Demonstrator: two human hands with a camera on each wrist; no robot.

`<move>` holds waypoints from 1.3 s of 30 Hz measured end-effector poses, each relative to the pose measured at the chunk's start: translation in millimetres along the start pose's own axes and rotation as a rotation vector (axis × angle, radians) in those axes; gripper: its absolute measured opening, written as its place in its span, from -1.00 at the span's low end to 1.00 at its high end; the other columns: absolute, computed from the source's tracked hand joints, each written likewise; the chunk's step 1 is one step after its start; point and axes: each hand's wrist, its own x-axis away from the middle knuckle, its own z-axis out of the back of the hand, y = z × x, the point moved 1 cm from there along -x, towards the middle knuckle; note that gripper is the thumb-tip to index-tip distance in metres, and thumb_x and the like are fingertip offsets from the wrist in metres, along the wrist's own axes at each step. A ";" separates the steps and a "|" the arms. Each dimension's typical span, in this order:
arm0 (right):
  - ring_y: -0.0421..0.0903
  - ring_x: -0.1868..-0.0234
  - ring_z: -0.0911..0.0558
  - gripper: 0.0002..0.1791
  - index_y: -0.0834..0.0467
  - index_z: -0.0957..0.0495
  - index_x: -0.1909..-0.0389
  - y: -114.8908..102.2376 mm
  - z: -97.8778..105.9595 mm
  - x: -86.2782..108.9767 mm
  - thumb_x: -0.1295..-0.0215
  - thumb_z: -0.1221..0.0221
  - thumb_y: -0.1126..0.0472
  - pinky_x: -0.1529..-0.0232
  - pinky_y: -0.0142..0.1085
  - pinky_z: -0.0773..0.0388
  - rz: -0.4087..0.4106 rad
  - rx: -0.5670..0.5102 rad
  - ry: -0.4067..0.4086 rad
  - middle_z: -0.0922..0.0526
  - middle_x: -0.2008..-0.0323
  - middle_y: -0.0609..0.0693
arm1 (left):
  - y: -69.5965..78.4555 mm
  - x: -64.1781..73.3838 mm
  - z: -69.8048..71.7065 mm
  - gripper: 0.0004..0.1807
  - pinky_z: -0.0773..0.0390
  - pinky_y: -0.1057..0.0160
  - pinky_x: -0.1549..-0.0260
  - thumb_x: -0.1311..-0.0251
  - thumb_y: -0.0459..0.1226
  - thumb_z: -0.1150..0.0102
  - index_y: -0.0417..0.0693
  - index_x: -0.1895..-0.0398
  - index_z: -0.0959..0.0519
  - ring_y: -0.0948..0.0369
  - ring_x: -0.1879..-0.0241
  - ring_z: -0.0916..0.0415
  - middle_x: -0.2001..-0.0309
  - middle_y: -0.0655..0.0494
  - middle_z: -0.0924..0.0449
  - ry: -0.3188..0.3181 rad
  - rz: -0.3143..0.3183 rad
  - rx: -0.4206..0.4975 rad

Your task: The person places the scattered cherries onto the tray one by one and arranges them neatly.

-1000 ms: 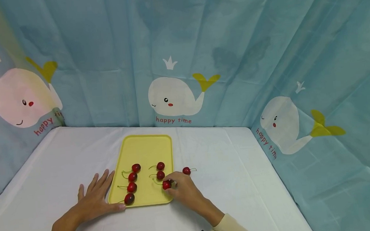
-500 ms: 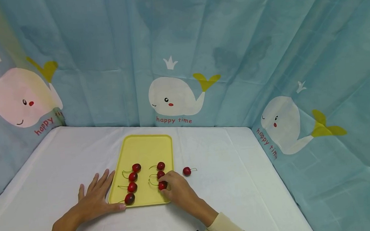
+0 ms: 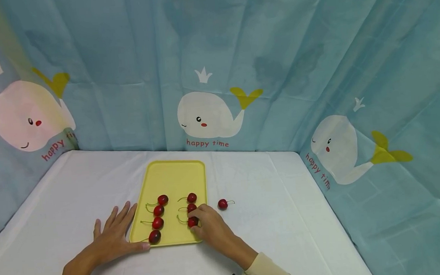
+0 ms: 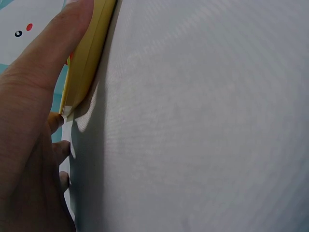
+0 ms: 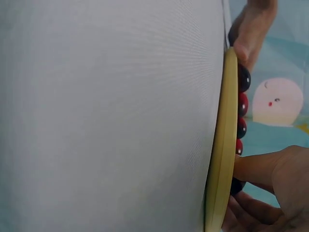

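My right hand pinches a red cherry between thumb and fingers, low over the right side of a yellow tray. Its green stem points left. Just beyond it two more cherries lie in line, the far one in full view and the nearer one partly behind my fingers. Several cherries form a second column along the tray's left side. With fingers spread, my left hand rests at the tray's left edge, its thumb against the near rim.
One loose cherry lies on the white tablecloth right of the tray, stem to the right. A blue curtain with whale prints stands behind the table and along its sides.
My right hand has moved slightly left with the cherry, bringing it into line below the other two, and has hardly moved in the last half second. My left hand stays put.
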 end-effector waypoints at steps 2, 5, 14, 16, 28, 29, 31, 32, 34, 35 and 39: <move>-0.32 0.13 -0.53 -0.64 0.07 -0.76 -0.04 0.4 -0.6 0.3 -0.22 -0.54 0.26 0.08 -0.53 -0.55 -0.003 0.006 -0.006 -0.66 0.12 -0.13 | 0.3 -0.3 0.2 0.46 0.62 -0.71 -0.26 0.10 0.44 -0.45 -0.07 -0.73 0.05 -0.49 -0.61 0.37 -0.69 -0.39 0.16 -0.001 0.002 0.001; -0.30 0.12 -0.54 -0.64 0.07 -0.76 -0.02 0.9 -1.4 1.0 -0.20 -0.55 0.26 0.08 -0.51 -0.56 0.011 0.015 0.003 -0.66 0.13 -0.13 | 0.5 -0.2 0.6 0.46 0.61 -0.72 -0.27 0.10 0.43 -0.45 -0.08 -0.73 0.04 -0.50 -0.61 0.36 -0.68 -0.39 0.15 0.002 -0.002 0.000; -0.28 0.08 -0.58 -0.65 0.06 -0.76 -0.03 1.8 -1.2 1.2 -0.22 -0.53 0.26 0.02 -0.48 -0.57 0.026 0.015 0.025 -0.67 0.11 -0.13 | -0.1 0.0 1.2 0.45 0.61 -0.71 -0.27 0.09 0.43 -0.44 -0.08 -0.73 0.04 -0.50 -0.61 0.35 -0.68 -0.40 0.15 0.003 -0.003 -0.002; -0.28 0.08 -0.58 -0.66 0.06 -0.77 -0.02 2.1 -0.9 1.6 -0.22 -0.53 0.27 0.02 -0.47 -0.58 0.028 0.014 0.028 -0.67 0.11 -0.13 | 0.0 0.1 0.9 0.46 0.62 -0.71 -0.27 0.10 0.44 -0.45 -0.07 -0.73 0.04 -0.49 -0.61 0.36 -0.68 -0.39 0.15 0.002 -0.001 -0.002; -0.25 0.03 -0.63 -0.64 0.11 -0.76 -0.03 3.8 4.6 3.9 -0.20 -0.54 0.21 -0.04 -0.43 -0.60 0.010 -0.041 0.046 -0.73 0.07 -0.09 | -1.4 -0.5 -0.7 0.47 0.64 -0.71 -0.26 0.11 0.45 -0.44 -0.07 -0.73 0.05 -0.49 -0.61 0.37 -0.69 -0.39 0.16 -0.003 0.005 -0.007; -0.23 0.02 -0.64 -0.63 0.12 -0.76 -0.03 4.4 5.5 4.3 -0.21 -0.53 0.21 -0.05 -0.42 -0.61 0.006 -0.051 0.049 -0.74 0.05 -0.08 | -1.2 -0.5 -0.4 0.47 0.63 -0.71 -0.26 0.11 0.45 -0.44 -0.07 -0.73 0.05 -0.49 -0.61 0.37 -0.69 -0.39 0.16 -0.001 0.002 -0.007; -0.20 0.02 -0.66 -0.62 0.15 -0.74 -0.05 6.0 7.5 5.6 -0.22 -0.53 0.20 -0.04 -0.42 -0.63 -0.010 -0.081 0.057 -0.75 0.03 -0.04 | -0.6 -0.4 0.3 0.46 0.62 -0.72 -0.26 0.10 0.44 -0.44 -0.08 -0.73 0.04 -0.49 -0.61 0.36 -0.68 -0.40 0.16 0.003 -0.003 -0.006; -0.18 0.02 -0.68 -0.62 0.16 -0.74 -0.06 7.0 8.5 6.5 -0.23 -0.53 0.20 -0.03 -0.43 -0.63 -0.019 -0.100 0.061 -0.75 0.03 -0.03 | -0.2 -0.3 0.6 0.46 0.62 -0.72 -0.26 0.10 0.44 -0.44 -0.08 -0.73 0.04 -0.49 -0.61 0.36 -0.68 -0.39 0.16 0.003 -0.002 -0.006; -0.15 0.02 -0.70 -0.61 0.20 -0.73 -0.07 8.9 10.5 8.4 -0.25 -0.52 0.22 -0.01 -0.42 -0.66 -0.035 -0.152 0.077 -0.76 0.02 0.02 | 0.4 -0.2 1.0 0.46 0.62 -0.71 -0.26 0.10 0.44 -0.44 -0.08 -0.73 0.04 -0.50 -0.61 0.36 -0.68 -0.40 0.16 0.002 -0.002 -0.006; -0.15 0.02 -0.72 -0.62 0.21 -0.72 -0.07 10.2 11.5 9.3 -0.25 -0.51 0.23 -0.01 -0.41 -0.68 -0.037 -0.171 0.092 -0.76 0.02 0.03 | 0.9 0.0 1.2 0.45 0.63 -0.72 -0.26 0.09 0.43 -0.44 -0.09 -0.73 0.03 -0.50 -0.61 0.36 -0.68 -0.40 0.16 0.002 -0.001 -0.005; -0.08 0.05 -0.76 -0.63 0.27 -0.72 -0.05 16.3 14.5 12.4 -0.25 -0.51 0.28 -0.01 -0.33 -0.72 -0.035 -0.260 0.156 -0.77 0.04 0.09 | 2.1 0.3 1.9 0.45 0.63 -0.72 -0.26 0.09 0.43 -0.45 -0.11 -0.72 0.03 -0.50 -0.60 0.36 -0.68 -0.40 0.16 -0.005 0.006 -0.003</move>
